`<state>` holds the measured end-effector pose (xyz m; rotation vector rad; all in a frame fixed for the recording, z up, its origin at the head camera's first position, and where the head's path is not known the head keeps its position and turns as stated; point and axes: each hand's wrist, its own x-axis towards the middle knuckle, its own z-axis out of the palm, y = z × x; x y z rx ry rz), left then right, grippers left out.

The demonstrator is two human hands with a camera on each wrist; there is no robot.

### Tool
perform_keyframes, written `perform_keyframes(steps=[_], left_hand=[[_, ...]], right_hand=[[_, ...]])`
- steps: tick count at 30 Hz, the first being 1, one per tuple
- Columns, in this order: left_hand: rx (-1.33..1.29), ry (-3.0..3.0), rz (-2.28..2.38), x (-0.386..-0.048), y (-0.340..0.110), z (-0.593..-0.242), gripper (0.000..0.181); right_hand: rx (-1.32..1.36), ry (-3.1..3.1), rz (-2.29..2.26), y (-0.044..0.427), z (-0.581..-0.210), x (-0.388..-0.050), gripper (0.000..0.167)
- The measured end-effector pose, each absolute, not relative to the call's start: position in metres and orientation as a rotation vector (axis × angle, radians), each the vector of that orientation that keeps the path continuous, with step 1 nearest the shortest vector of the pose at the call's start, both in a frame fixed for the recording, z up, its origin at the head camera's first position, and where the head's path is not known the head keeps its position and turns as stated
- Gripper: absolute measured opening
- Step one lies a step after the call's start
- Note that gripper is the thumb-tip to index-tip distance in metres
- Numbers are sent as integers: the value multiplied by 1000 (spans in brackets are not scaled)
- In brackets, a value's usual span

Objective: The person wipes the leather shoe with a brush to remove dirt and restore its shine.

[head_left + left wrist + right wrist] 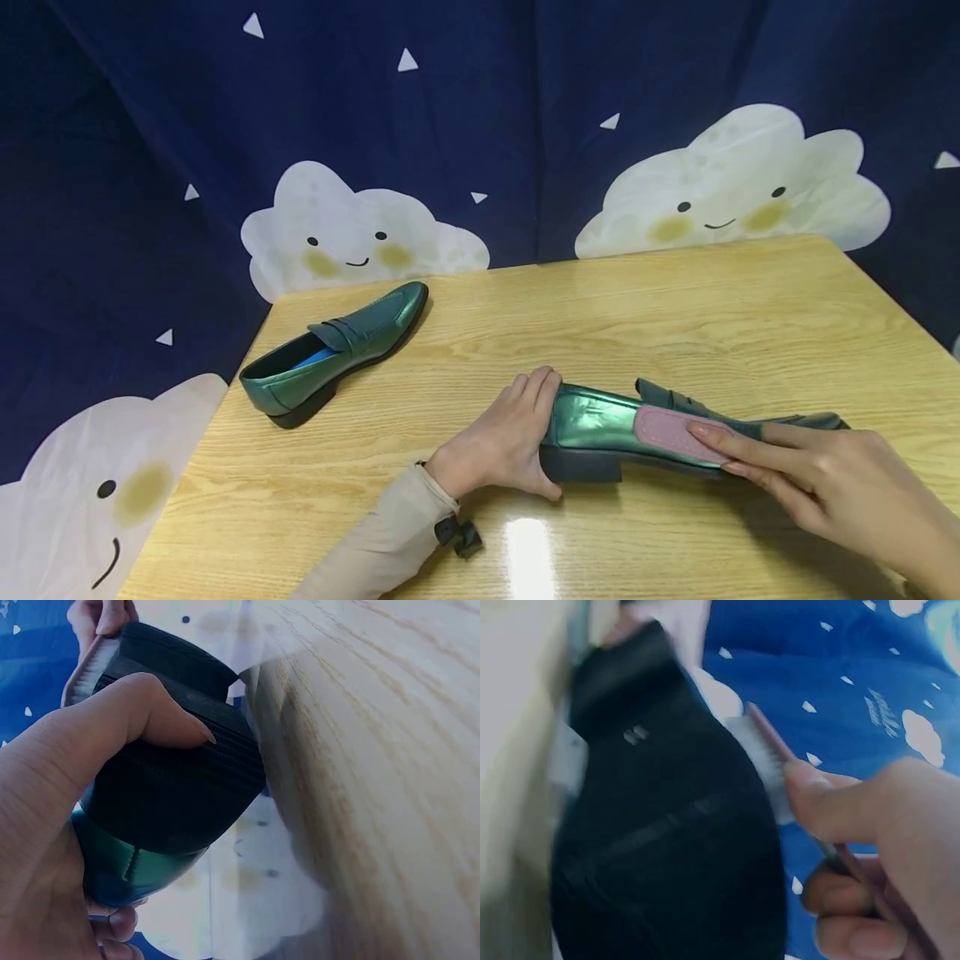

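Observation:
A metallic green loafer [596, 421] is held tilted over the table, its side facing up and toe pointing right. My left hand [498, 437] grips it round the heel; in the left wrist view the thumb lies across the black sole [187, 772]. In my right hand [832, 475] is a pink-backed brush [667, 429], pinched between thumb and fingers. Its white bristles [761, 761] lie against the loafer's side, as the right wrist view shows. That view also shows the black underside [667, 817] of the shoe, somewhat blurred.
A second green loafer [337, 354], with a blue insole, stands upright at the table's back left. The wooden table [525, 321] ends at a dark blue curtain [517, 100] printed with clouds and triangles. A small black device [459, 536] sits at my left wrist.

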<state>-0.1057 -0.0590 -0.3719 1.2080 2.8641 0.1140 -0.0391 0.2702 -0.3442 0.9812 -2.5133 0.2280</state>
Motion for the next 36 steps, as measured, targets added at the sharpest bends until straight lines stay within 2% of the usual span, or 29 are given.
perform_keyframes(steps=[6, 15, 21, 32, 36], left_hand=[[1208, 2869, 119, -106, -59, -371, 133], [1225, 2881, 118, -106, -59, -373, 132], [1230, 2872, 116, -106, -60, -373, 133], [1210, 2857, 108, -105, -59, -371, 134], [1213, 2859, 114, -104, -59, -371, 134]], right_hand=[[976, -2546, 264, 285, -346, -43, 39], [978, -2456, 354, 273, -349, -43, 49], [995, -2480, 384, 273, -348, -41, 40], [1118, -2485, 469, 271, -348, -35, 35], [1084, -2509, 409, 275, -346, -36, 35]])
